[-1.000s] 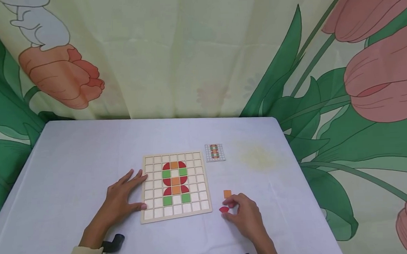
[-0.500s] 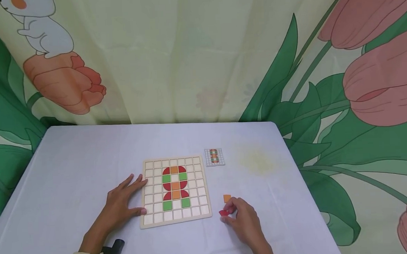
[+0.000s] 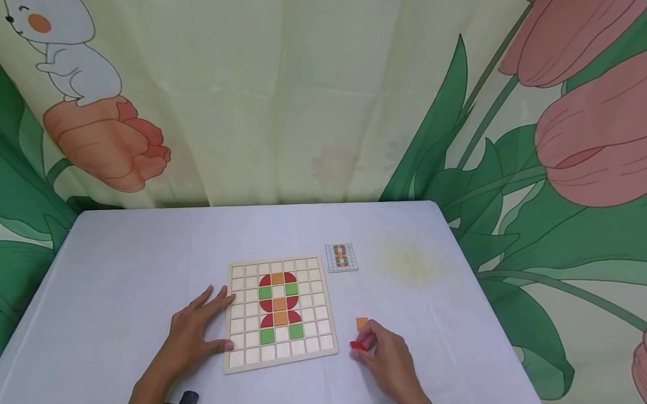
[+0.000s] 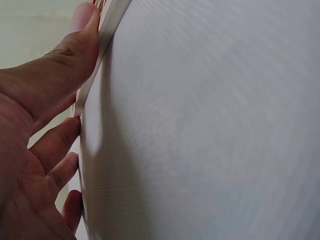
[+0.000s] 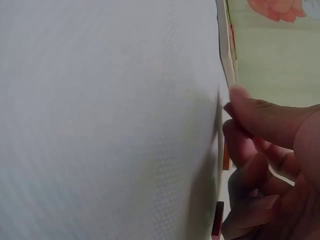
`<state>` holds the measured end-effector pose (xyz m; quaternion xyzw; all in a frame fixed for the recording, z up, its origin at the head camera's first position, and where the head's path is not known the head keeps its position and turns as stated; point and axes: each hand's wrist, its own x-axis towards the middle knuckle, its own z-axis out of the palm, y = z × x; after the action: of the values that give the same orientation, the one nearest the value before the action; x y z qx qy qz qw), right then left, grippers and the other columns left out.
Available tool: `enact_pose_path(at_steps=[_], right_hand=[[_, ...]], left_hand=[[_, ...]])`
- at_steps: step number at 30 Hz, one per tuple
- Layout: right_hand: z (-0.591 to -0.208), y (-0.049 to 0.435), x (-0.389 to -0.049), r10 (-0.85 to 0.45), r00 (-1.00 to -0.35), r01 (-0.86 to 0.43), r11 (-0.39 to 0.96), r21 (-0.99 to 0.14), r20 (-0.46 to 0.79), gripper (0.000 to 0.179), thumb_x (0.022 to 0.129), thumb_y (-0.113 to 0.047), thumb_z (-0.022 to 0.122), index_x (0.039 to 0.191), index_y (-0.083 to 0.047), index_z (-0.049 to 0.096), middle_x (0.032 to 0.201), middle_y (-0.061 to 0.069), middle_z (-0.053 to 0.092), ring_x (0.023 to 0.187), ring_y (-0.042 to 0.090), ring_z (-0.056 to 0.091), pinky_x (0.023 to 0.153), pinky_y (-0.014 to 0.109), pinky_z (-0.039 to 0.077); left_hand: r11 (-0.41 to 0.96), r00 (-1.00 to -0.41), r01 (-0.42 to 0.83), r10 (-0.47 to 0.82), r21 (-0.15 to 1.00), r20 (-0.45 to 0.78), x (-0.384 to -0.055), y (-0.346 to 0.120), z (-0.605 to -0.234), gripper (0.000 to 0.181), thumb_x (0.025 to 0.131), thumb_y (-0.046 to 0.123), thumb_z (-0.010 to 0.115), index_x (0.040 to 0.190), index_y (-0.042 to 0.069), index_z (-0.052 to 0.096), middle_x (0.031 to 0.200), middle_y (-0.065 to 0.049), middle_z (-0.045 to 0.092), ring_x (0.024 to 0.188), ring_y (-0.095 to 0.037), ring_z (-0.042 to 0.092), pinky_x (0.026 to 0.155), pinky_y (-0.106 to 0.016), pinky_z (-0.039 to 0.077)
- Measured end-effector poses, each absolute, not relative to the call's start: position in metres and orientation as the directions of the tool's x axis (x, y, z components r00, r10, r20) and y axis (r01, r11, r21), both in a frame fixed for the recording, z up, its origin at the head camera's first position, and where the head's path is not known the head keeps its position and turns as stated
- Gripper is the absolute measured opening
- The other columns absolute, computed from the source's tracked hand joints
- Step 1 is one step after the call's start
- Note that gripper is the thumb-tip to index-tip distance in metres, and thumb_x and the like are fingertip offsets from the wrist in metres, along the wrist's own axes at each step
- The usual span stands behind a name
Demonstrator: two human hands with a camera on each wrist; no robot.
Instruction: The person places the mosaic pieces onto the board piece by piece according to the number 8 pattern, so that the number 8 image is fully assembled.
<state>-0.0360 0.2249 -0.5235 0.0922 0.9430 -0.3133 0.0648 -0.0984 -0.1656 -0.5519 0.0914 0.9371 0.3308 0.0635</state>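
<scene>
A wooden grid board lies on the white-covered table, with red rounded tiles, orange squares and green squares forming a pattern in its middle columns. My left hand rests at its left side, thumb and fingertips touching the frame with fingers spread. To the right of the board, my right hand pinches a small red tile between thumb and fingers, just above the cloth. Partly behind those fingers is an orange square tile. The right wrist view shows a dark red piece beyond the curled fingers.
A small pattern card with a matching coloured design lies beyond the board's upper right corner. A faint yellow stain marks the cloth right of it. A printed curtain hangs behind the table's far edge.
The head view has tilted up a little, so everything sits lower. In my right fingers the red tile has turned and is more tilted. My left hand stays at the board's edge.
</scene>
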Motion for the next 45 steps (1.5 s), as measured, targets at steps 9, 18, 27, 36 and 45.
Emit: enact_pose_path(at_steps=[9,18,27,36,45], right_hand=[[-0.524,0.221,-0.037,0.027,-0.997,0.073,0.678,-0.731,-0.075,0.030,0.087,0.002,0.076,0.088,-0.024,0.063,0.061,-0.011,0.047,0.054,0.000,0.043,0.051,0.018,0.039],[-0.518,0.209,-0.043,-0.058,-0.994,0.040,0.627,-0.778,-0.098,0.023,0.089,-0.004,0.079,0.089,-0.023,0.067,0.072,-0.012,0.065,0.061,0.003,0.057,0.063,0.020,0.049],[-0.514,0.193,-0.050,-0.160,-0.981,0.006,0.546,-0.838,-0.111,0.019,0.095,-0.009,0.078,0.095,-0.023,0.064,0.078,-0.008,0.068,0.067,0.005,0.061,0.064,0.020,0.056],[-0.516,0.178,-0.056,-0.171,-0.980,-0.016,0.589,-0.808,-0.105,0.022,0.092,-0.004,0.074,0.092,-0.021,0.059,0.072,-0.010,0.062,0.065,0.004,0.059,0.060,0.020,0.054],[-0.524,0.174,-0.066,-0.112,-0.986,0.001,0.730,-0.683,-0.121,0.022,0.090,-0.021,0.085,0.103,-0.024,0.069,0.073,-0.016,0.062,0.063,0.004,0.053,0.059,0.020,0.047]], left_hand=[[0.764,-0.974,0.130,0.216,0.632,-0.061,-0.096,-0.165,-0.551,0.105,0.064,0.032,0.100,0.158,0.022,0.053,0.169,-0.010,0.042,0.161,-0.045,0.024,0.116,-0.072,0.023],[0.770,-0.975,0.117,0.210,0.627,-0.075,-0.097,-0.164,-0.549,0.106,0.065,0.032,0.099,0.159,0.023,0.051,0.170,-0.010,0.041,0.162,-0.044,0.023,0.117,-0.072,0.022],[0.769,-0.975,0.122,0.210,0.627,-0.068,-0.098,-0.164,-0.549,0.106,0.065,0.032,0.100,0.159,0.022,0.052,0.169,-0.011,0.042,0.161,-0.045,0.023,0.116,-0.073,0.023],[0.773,-0.975,0.126,0.213,0.622,-0.067,-0.098,-0.163,-0.552,0.106,0.065,0.030,0.100,0.159,0.021,0.051,0.169,-0.011,0.041,0.161,-0.045,0.023,0.115,-0.073,0.024],[0.771,-0.975,0.126,0.214,0.624,-0.067,-0.098,-0.163,-0.550,0.106,0.066,0.030,0.100,0.159,0.022,0.051,0.170,-0.012,0.040,0.162,-0.045,0.023,0.115,-0.073,0.023]])
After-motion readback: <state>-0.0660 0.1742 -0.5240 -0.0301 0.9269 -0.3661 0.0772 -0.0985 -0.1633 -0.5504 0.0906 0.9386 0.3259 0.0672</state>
